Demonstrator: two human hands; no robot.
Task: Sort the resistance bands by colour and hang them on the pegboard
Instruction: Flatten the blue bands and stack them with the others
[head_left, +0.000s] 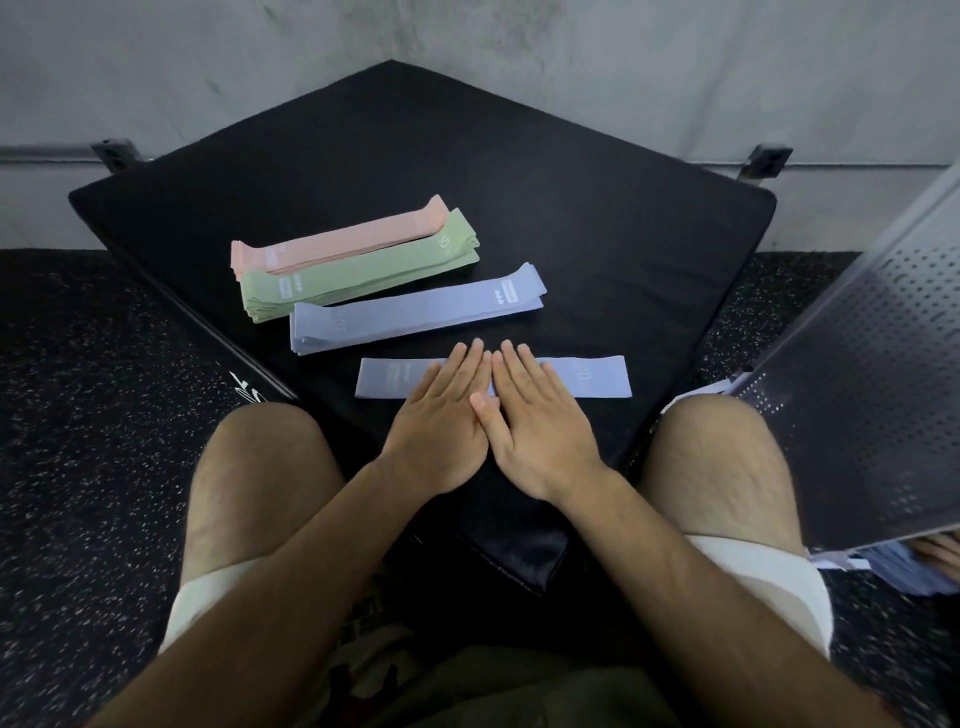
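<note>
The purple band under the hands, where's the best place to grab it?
Best to pinch its right end, coming in from the right. The purple band lies flat on the black mat; the left hand and right hand cover its middle, leaving that end bare.

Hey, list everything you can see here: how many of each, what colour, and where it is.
pink stack: one, pink bands, farthest on the pad
green stack: one, green bands, beside the pink stack, nearer
lilac stack: one, lilac bands, mid-pad
single band: one, lilac, nearest, flat under both hands
pad: one, black, in front of the person
pegboard: one, grey, perforated, tilted at right
loose bands: number unclear, lilac, under the pegboard's lower edge
left hand: flat on the single band
right hand: flat on the single band
</note>
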